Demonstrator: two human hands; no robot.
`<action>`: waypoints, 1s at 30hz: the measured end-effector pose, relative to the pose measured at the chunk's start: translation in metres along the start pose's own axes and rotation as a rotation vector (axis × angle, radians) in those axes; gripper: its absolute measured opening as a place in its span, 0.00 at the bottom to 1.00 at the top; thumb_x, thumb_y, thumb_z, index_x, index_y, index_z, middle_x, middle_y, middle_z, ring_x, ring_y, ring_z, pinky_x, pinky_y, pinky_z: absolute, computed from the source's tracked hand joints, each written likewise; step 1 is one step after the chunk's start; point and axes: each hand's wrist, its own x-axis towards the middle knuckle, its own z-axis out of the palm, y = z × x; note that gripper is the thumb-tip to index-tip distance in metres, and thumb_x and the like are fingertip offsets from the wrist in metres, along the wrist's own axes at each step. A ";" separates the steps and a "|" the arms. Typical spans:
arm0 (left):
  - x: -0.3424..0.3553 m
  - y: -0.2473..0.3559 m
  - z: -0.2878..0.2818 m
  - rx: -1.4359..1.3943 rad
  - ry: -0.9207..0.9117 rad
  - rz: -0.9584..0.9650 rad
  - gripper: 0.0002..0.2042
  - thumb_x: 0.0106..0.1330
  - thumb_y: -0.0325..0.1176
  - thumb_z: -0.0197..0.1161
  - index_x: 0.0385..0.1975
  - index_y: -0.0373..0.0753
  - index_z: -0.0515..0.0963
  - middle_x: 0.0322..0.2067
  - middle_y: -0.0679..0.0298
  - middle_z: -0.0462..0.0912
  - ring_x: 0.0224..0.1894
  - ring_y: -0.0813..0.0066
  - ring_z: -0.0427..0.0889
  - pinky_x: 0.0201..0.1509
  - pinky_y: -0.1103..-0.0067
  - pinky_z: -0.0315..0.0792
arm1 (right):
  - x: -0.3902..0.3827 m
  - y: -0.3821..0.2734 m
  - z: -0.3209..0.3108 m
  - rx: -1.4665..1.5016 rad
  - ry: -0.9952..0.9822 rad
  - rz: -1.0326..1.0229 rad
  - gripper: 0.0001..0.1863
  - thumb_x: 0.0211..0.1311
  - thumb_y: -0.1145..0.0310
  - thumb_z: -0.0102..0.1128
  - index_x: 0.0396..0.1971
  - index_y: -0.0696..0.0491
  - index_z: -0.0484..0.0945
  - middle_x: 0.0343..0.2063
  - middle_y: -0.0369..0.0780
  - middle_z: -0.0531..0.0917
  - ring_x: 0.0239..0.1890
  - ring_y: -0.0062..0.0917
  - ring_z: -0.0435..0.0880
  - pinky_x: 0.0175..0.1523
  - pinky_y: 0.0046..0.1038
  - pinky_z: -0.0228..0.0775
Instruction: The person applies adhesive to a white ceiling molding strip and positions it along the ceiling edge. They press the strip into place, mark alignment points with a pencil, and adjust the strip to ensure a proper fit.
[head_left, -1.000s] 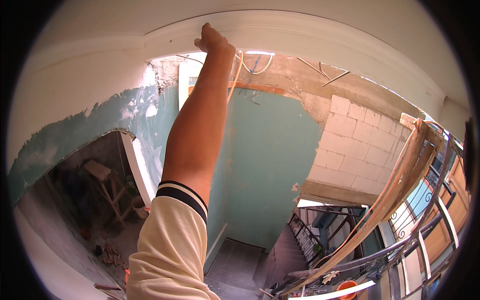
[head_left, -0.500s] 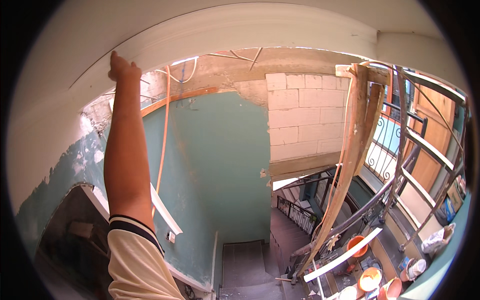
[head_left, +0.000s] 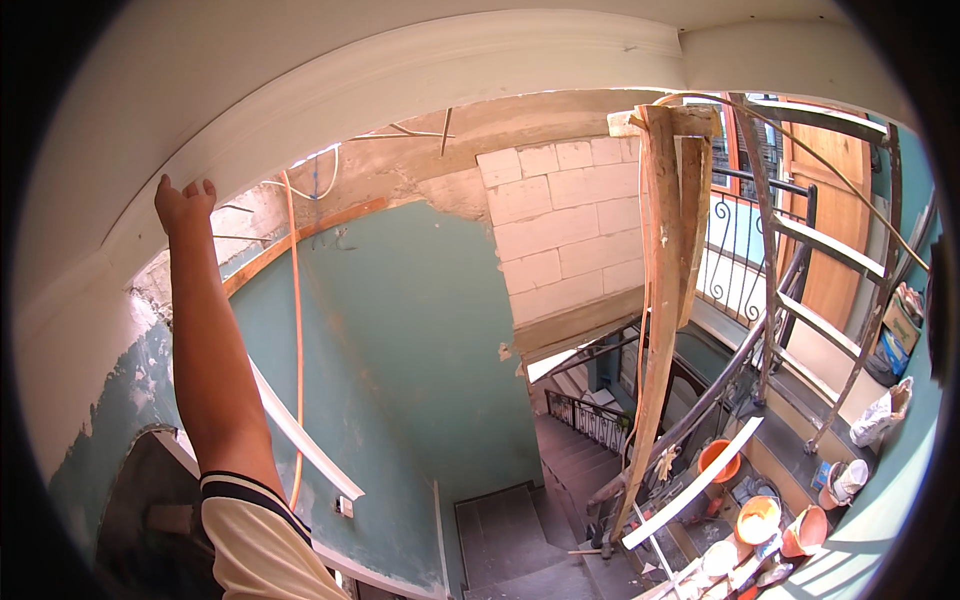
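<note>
My left hand (head_left: 185,200) is raised high on an outstretched arm and rests flat against the lower edge of a curved white ceiling moulding (head_left: 430,75). Its fingers lie against the moulding and nothing is held in them. A cream sleeve with dark stripes (head_left: 250,520) shows at the lower left. My right hand is out of the picture.
An orange cable (head_left: 296,330) hangs down the teal wall (head_left: 420,350) beside a loose white strip (head_left: 300,440). Tall wooden planks (head_left: 660,300) and a wooden ladder (head_left: 800,250) lean at the right. Below lie a stairwell (head_left: 520,530), orange buckets (head_left: 718,458) and an iron railing (head_left: 740,250).
The view has swung to the right, so my arm now sits further left in the picture. My hand has slid along the white moulding and still touches it.
</note>
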 end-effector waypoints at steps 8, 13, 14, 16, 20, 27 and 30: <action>0.083 -0.009 -0.030 0.741 -0.235 0.488 0.24 0.77 0.32 0.52 0.72 0.46 0.63 0.73 0.62 0.61 0.71 0.62 0.67 0.64 0.69 0.76 | -0.005 0.015 0.009 0.037 0.012 0.022 0.13 0.70 0.68 0.56 0.51 0.51 0.81 0.44 0.46 0.86 0.44 0.39 0.85 0.50 0.43 0.79; 0.101 -0.008 -0.029 0.566 -0.187 0.481 0.26 0.74 0.35 0.56 0.71 0.43 0.60 0.71 0.59 0.63 0.69 0.60 0.69 0.65 0.69 0.75 | -0.009 0.030 0.016 0.077 0.024 0.037 0.13 0.70 0.68 0.55 0.51 0.51 0.81 0.44 0.46 0.86 0.44 0.39 0.85 0.50 0.43 0.79; 0.102 0.000 -0.027 0.509 -0.155 0.478 0.28 0.73 0.37 0.59 0.71 0.42 0.59 0.71 0.58 0.63 0.68 0.59 0.70 0.65 0.68 0.75 | -0.008 0.033 0.018 0.083 0.020 0.036 0.13 0.70 0.68 0.55 0.51 0.51 0.81 0.43 0.46 0.86 0.44 0.39 0.85 0.50 0.43 0.79; 0.007 -0.046 0.007 0.220 -0.028 0.267 0.33 0.70 0.39 0.62 0.70 0.40 0.55 0.71 0.56 0.63 0.67 0.58 0.70 0.67 0.67 0.73 | -0.027 0.048 0.025 0.143 0.088 0.082 0.13 0.71 0.68 0.55 0.51 0.50 0.81 0.43 0.46 0.86 0.44 0.39 0.85 0.49 0.43 0.80; 0.012 -0.027 0.002 0.249 -0.015 0.350 0.37 0.67 0.41 0.65 0.70 0.39 0.51 0.69 0.53 0.65 0.66 0.56 0.71 0.69 0.66 0.70 | -0.023 0.064 0.031 0.155 0.070 0.082 0.13 0.71 0.68 0.54 0.51 0.50 0.81 0.43 0.46 0.86 0.44 0.40 0.85 0.49 0.43 0.80; 0.044 -0.040 0.001 0.291 -0.079 0.401 0.37 0.65 0.41 0.67 0.68 0.39 0.53 0.64 0.48 0.70 0.58 0.53 0.80 0.69 0.64 0.72 | -0.040 0.132 0.069 0.266 0.139 0.133 0.13 0.72 0.68 0.53 0.51 0.50 0.81 0.43 0.45 0.86 0.44 0.40 0.85 0.49 0.43 0.80; 0.085 -0.033 -0.030 0.415 -0.088 0.524 0.35 0.66 0.41 0.68 0.68 0.39 0.59 0.64 0.48 0.70 0.58 0.54 0.81 0.67 0.63 0.73 | -0.059 0.196 0.091 0.230 0.167 0.090 0.13 0.72 0.68 0.53 0.51 0.50 0.81 0.43 0.45 0.86 0.44 0.40 0.85 0.49 0.43 0.80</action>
